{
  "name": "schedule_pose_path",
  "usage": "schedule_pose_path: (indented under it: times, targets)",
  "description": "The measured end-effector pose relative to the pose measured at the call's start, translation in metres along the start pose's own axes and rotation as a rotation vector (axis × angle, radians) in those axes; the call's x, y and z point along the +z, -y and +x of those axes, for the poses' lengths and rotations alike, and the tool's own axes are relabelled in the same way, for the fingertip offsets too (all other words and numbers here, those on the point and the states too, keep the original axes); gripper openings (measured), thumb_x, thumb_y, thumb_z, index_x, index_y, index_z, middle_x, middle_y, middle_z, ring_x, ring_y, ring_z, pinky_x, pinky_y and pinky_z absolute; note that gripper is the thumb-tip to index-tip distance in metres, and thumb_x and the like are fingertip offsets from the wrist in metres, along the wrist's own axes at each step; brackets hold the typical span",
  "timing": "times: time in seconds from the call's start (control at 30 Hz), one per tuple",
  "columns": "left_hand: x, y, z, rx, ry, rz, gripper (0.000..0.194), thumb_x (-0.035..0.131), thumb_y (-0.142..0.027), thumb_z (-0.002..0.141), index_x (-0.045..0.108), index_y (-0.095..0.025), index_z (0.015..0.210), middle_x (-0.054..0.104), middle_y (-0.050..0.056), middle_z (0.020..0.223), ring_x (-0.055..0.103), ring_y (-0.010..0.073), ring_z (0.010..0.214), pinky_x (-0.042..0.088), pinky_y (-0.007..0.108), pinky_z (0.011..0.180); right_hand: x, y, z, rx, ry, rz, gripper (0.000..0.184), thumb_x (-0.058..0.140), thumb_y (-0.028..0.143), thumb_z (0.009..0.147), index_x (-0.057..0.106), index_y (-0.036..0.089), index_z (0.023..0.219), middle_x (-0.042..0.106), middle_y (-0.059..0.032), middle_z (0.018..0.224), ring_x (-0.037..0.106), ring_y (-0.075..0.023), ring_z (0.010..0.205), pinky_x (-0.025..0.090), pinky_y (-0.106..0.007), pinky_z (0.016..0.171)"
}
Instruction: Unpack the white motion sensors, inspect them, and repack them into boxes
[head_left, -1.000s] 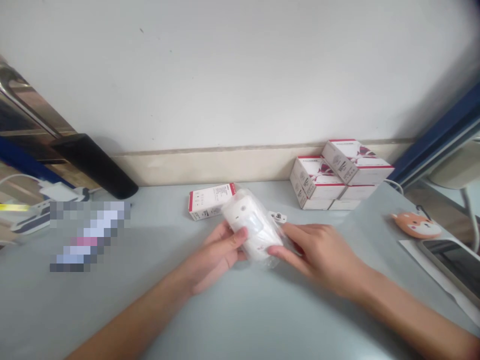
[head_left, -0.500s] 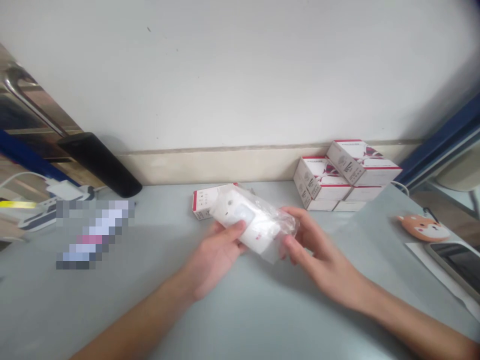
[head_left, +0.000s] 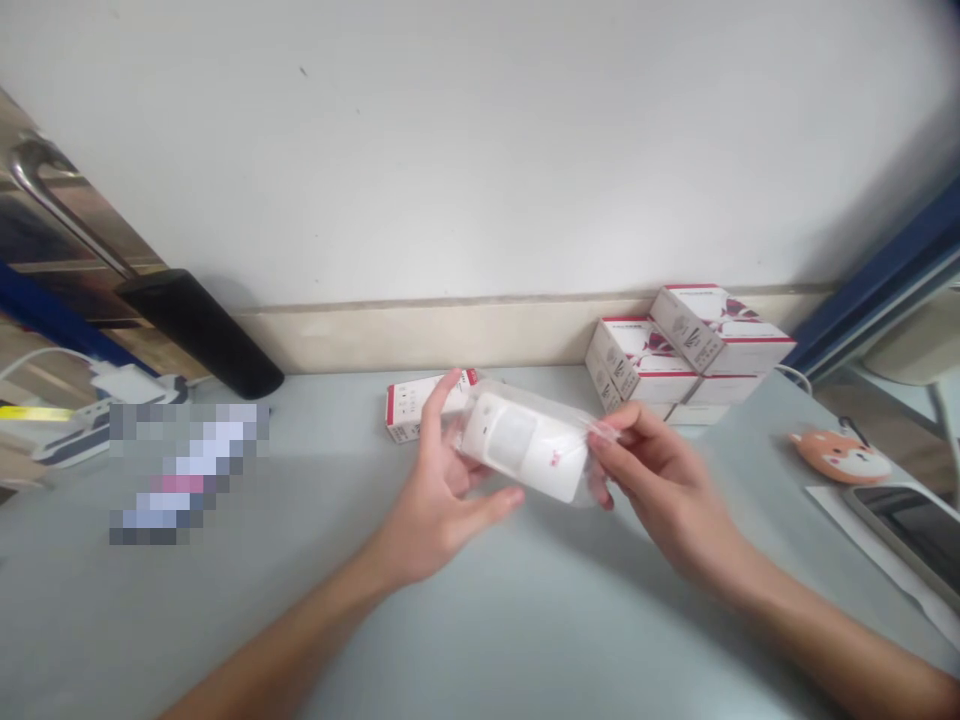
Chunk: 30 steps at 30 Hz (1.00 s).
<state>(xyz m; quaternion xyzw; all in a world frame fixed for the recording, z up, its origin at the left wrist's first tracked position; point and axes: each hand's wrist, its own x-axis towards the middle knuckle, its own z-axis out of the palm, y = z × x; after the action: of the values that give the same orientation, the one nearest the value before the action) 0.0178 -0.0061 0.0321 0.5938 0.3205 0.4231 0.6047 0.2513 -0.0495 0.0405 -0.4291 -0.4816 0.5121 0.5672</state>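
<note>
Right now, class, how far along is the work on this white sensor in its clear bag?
Looks done: a small red-and-white box lies aside. In hand: the white sensor, in clear plastic, pinched by the right hand, left hand open beside it. Left: the plastic is on, and the stacked boxes stand untouched.

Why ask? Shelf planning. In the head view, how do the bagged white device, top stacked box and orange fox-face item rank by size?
Largest, unranked: bagged white device and top stacked box look alike. Smallest: orange fox-face item.
</note>
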Motion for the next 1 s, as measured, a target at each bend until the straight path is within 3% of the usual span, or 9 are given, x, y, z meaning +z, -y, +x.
schedule_pose_path:
  times: [0.1, 0.17, 0.27, 0.37, 0.47, 0.53, 0.7, 0.83, 1.0]
  targets:
    - [-0.007, 0.005, 0.001, 0.224, -0.142, 0.480, 0.080, 0.088, -0.034, 0.085, 0.049, -0.044, 0.154, 0.035, 0.008, 0.169, 0.041, 0.0370, 0.156, 0.041, 0.055, 0.126, -0.004, 0.007, 0.002, 0.162, 0.100, 0.179, 0.030, 0.072, 0.042, 0.100, 0.055, 0.023, 0.085, 0.060, 0.0049, 0.064, 0.051, -0.0096, 0.056, 0.042, -0.023, 0.058]
    - [-0.011, 0.005, 0.002, 0.313, -0.161, 0.686, 0.057, 0.086, -0.036, 0.086, 0.065, -0.037, 0.140, 0.039, 0.008, 0.166, 0.039, 0.0367, 0.156, 0.035, 0.055, 0.129, -0.007, 0.009, 0.003, 0.252, 0.139, 0.216, 0.031, 0.073, 0.042, 0.099, 0.054, 0.023, 0.085, 0.058, 0.0053, 0.063, 0.048, -0.0089, 0.055, 0.040, -0.022, 0.056]
    - [-0.017, -0.001, 0.001, 0.296, -0.026, 0.748, 0.056, 0.084, -0.042, 0.088, 0.066, -0.035, 0.140, 0.060, 0.008, 0.151, 0.056, 0.0346, 0.142, 0.039, 0.051, 0.125, -0.010, 0.006, 0.008, 0.187, 0.120, 0.094, 0.030, 0.071, 0.047, 0.099, 0.056, 0.023, 0.089, 0.058, 0.0040, 0.068, 0.051, -0.0110, 0.061, 0.042, -0.023, 0.058]
    - [-0.015, -0.007, -0.002, 0.134, 0.046, 0.739, 0.062, 0.085, -0.052, 0.085, 0.065, -0.034, 0.141, 0.074, 0.006, 0.128, 0.070, 0.0305, 0.113, 0.055, 0.040, 0.098, -0.011, -0.002, 0.010, 0.010, 0.067, -0.166, 0.032, 0.067, 0.053, 0.101, 0.057, 0.023, 0.094, 0.059, 0.0018, 0.077, 0.053, -0.0134, 0.068, 0.044, -0.026, 0.061]
    - [-0.009, -0.011, -0.002, -0.079, 0.079, 0.594, 0.050, 0.072, -0.063, 0.093, 0.071, -0.024, 0.125, 0.077, 0.006, 0.101, 0.071, 0.0219, 0.081, 0.053, 0.030, 0.069, -0.012, -0.011, 0.009, -0.111, 0.083, -0.425, 0.033, 0.055, 0.052, 0.108, 0.055, 0.023, 0.093, 0.055, 0.0017, 0.077, 0.050, -0.0140, 0.070, 0.043, -0.027, 0.064]
    - [-0.005, -0.013, 0.000, -0.244, 0.135, 0.412, 0.056, 0.058, -0.070, 0.098, 0.072, -0.018, 0.112, 0.075, 0.006, 0.083, 0.066, 0.0175, 0.062, 0.048, 0.027, 0.057, -0.014, -0.014, 0.008, -0.165, 0.096, -0.564, 0.032, 0.049, 0.049, 0.111, 0.054, 0.023, 0.092, 0.054, 0.0014, 0.079, 0.048, -0.0140, 0.072, 0.042, -0.027, 0.066]
    - [-0.007, -0.020, 0.004, -0.473, 0.271, -0.102, 0.074, 0.034, -0.076, 0.103, 0.072, -0.013, 0.113, 0.064, 0.003, 0.055, 0.042, 0.0094, 0.035, 0.033, 0.025, 0.044, -0.014, -0.009, 0.006, -0.201, 0.075, -0.636, 0.032, 0.048, 0.048, 0.111, 0.054, 0.023, 0.092, 0.054, 0.0012, 0.081, 0.048, -0.0143, 0.073, 0.040, -0.028, 0.066]
    - [-0.011, -0.029, 0.004, -0.484, 0.289, -0.438, 0.064, 0.037, -0.069, 0.105, 0.062, -0.021, 0.138, 0.070, 0.002, 0.064, 0.050, 0.0117, 0.037, 0.034, 0.025, 0.044, -0.013, -0.003, 0.009, -0.039, 0.050, -0.468, 0.040, 0.051, 0.058, 0.108, 0.053, 0.023, 0.088, 0.052, 0.0027, 0.075, 0.045, -0.0135, 0.068, 0.036, -0.027, 0.061]
    - [-0.009, -0.034, 0.000, -0.331, 0.375, -0.537, 0.042, 0.068, -0.045, 0.098, 0.060, -0.023, 0.132, 0.079, 0.008, 0.098, 0.070, 0.0154, 0.063, 0.047, 0.028, 0.064, -0.012, 0.000, 0.014, 0.174, 0.100, -0.323, 0.046, 0.055, 0.061, 0.104, 0.053, 0.022, 0.081, 0.052, 0.0027, 0.071, 0.044, -0.0132, 0.068, 0.035, -0.027, 0.063]
